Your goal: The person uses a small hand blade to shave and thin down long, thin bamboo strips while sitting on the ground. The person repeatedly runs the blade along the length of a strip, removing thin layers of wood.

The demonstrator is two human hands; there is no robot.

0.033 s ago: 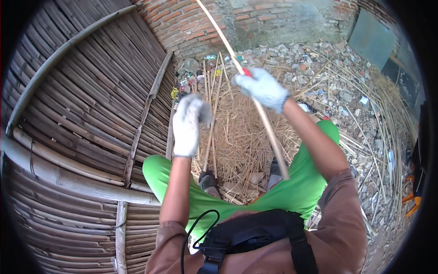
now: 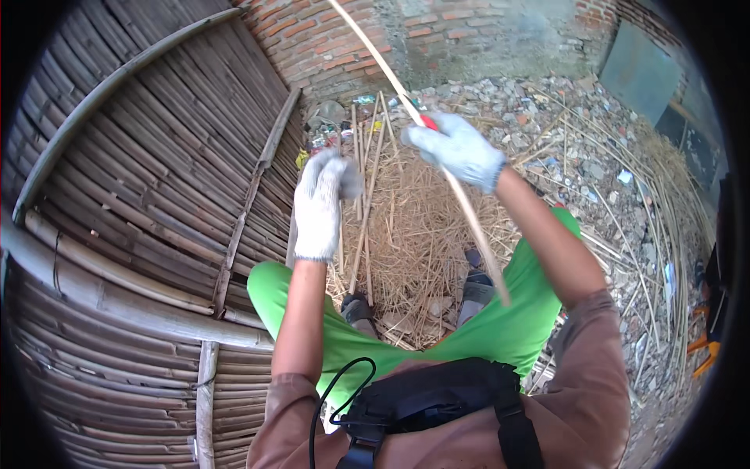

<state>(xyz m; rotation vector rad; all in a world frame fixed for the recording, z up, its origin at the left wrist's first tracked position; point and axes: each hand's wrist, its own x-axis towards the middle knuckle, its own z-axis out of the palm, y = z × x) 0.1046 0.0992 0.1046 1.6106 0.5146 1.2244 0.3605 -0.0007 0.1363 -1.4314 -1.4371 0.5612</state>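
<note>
My right hand, in a white knit glove, is closed round a long pale bamboo strip. The strip slants from the brick wall side at the top down toward my right knee; its lower end is blurred. A small red piece shows at the top of that grip, but its kind is unclear. Apart from the strip, to its left, my left hand is raised in a similar glove. Its fingers are curled and partly smeared, with a dark grey patch by the thumb; what they hold, if anything, is hidden.
A bamboo slat wall stands close on my left, with a brick wall ahead. Several bamboo sticks lie near my left foot. Shavings cover the ground between my feet. Rubble and long strips lie to the right.
My right hand and the strip have shifted slightly to the right. My left hand has moved only a little.
</note>
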